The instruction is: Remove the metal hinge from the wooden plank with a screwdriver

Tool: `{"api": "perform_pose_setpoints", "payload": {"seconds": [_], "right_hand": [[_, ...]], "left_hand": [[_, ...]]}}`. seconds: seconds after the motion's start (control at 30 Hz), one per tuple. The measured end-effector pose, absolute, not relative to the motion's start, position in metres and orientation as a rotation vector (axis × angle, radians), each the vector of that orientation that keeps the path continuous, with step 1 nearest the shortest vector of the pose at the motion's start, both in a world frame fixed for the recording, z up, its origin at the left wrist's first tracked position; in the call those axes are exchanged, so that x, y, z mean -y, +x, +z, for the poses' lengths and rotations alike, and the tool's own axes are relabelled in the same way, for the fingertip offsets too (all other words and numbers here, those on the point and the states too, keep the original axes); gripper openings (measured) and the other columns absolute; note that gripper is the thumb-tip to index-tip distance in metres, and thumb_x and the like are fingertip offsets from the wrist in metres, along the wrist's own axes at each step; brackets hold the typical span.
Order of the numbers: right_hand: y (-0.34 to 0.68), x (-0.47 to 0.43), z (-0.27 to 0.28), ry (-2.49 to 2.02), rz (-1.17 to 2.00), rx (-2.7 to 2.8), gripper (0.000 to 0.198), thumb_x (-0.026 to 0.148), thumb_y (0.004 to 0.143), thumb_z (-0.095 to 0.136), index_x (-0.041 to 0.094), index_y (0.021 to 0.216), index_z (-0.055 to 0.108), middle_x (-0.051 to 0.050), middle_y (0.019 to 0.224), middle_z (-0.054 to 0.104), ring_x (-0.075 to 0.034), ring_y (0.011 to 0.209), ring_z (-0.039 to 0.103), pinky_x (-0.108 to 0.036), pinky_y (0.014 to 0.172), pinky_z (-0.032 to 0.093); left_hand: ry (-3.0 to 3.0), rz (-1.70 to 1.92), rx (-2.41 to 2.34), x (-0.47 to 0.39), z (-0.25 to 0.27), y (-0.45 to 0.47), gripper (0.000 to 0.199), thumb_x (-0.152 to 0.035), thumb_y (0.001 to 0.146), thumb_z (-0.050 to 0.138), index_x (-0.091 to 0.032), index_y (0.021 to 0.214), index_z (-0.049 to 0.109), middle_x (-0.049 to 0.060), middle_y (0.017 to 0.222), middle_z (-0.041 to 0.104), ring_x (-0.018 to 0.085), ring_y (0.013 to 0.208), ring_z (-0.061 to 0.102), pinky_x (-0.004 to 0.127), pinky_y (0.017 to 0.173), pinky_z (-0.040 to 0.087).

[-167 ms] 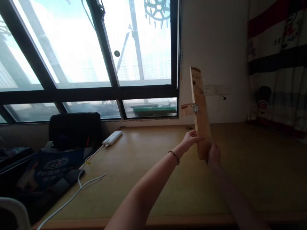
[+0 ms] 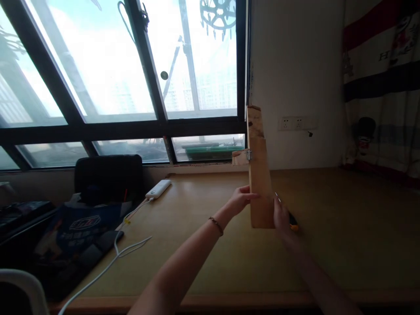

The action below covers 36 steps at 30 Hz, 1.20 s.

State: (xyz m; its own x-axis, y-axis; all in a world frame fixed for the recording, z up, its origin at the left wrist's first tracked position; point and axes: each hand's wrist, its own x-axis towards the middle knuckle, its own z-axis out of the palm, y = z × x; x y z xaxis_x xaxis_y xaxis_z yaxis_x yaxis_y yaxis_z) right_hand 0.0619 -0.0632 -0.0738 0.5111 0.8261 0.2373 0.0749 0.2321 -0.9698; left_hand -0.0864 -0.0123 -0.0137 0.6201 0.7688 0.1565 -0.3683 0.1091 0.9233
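A dim room with bright windows surrounds a broad yellowish table. Over it, near the middle, a long wooden board stands nearly upright; whether its lower end touches the tabletop is hard to make out. A metal hinge joins its left edge to a small wood piece. The left hand grips the board's lower left edge, thumb across the front, the other fingers partly hidden behind it. The right hand is at the right edge, in shadow, and I cannot tell how its fingers are closed. Beside it shows a black-and-orange object (perhaps a handle, mostly hidden by the hand). Farther left lie a white power strip and a white cable, which runs out of view at the bottom. A dark chair and a printed bag sink into shadow; the patterned curtain is cut off at right.
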Motion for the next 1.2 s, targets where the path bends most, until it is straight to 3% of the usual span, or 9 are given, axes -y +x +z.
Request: {"api": "perform_pose_setpoints", "payload": {"seconds": [0.13,0.3,0.47,0.6,0.97,1.2], "right_hand": [[0.025,0.057,-0.059,-1.066,0.993,0.883,0.042,0.054,0.075,0.050,0.021,0.098,0.063,-0.007,0.099,0.067,-0.022,0.081,0.063,-0.030,0.059,0.048],[-0.011,0.033,-0.073,-0.766,1.269,0.823,0.038,0.034,0.066,0.065,0.021,0.102,0.061,-0.006,0.103,0.066,-0.019,0.082,0.064,-0.027,0.063,0.050],[-0.017,0.030,-0.099,-0.766,1.264,0.811,0.044,0.026,0.063,0.068,0.021,0.106,0.059,-0.006,0.112,0.062,-0.022,0.095,0.061,-0.031,0.073,0.052],[-0.011,0.033,-0.105,-0.838,1.265,0.826,0.045,0.025,0.062,0.068,0.020,0.106,0.059,-0.006,0.107,0.065,-0.022,0.090,0.063,-0.033,0.074,0.053],[-0.014,0.030,-0.116,-0.853,1.257,0.844,0.044,0.023,0.059,0.069,0.019,0.102,0.061,-0.005,0.103,0.067,-0.023,0.094,0.062,-0.035,0.080,0.051],[-0.016,0.032,-0.113,-0.899,1.241,0.850,0.041,0.023,0.058,0.069,0.018,0.098,0.063,-0.006,0.098,0.068,-0.023,0.090,0.063,-0.035,0.079,0.051]], "left_hand": [[1.101,0.864,-0.465,0.029,-0.044,-0.151,0.041,-0.017,0.059,0.071,-0.009,0.099,0.065,0.014,0.102,0.065,0.023,0.089,0.061,0.035,0.083,0.043],[1.043,0.891,-0.502,0.044,-0.078,-0.193,0.035,-0.014,0.064,0.065,-0.007,0.099,0.064,0.014,0.099,0.066,0.021,0.084,0.062,0.033,0.078,0.046],[0.882,0.898,-0.473,0.057,-0.091,-0.192,0.036,-0.012,0.064,0.065,-0.008,0.099,0.064,0.014,0.101,0.065,0.023,0.088,0.062,0.037,0.086,0.045],[0.786,0.853,-0.479,0.062,-0.093,-0.185,0.036,-0.008,0.060,0.066,-0.008,0.097,0.065,0.014,0.102,0.065,0.024,0.094,0.061,0.038,0.091,0.043],[0.747,0.814,-0.541,0.058,-0.093,-0.189,0.035,-0.005,0.055,0.067,-0.007,0.090,0.066,0.015,0.095,0.067,0.026,0.093,0.061,0.038,0.088,0.045],[0.729,0.783,-0.528,0.048,-0.107,-0.190,0.036,-0.003,0.060,0.064,-0.006,0.095,0.063,0.015,0.098,0.066,0.024,0.093,0.061,0.036,0.091,0.044]]}}
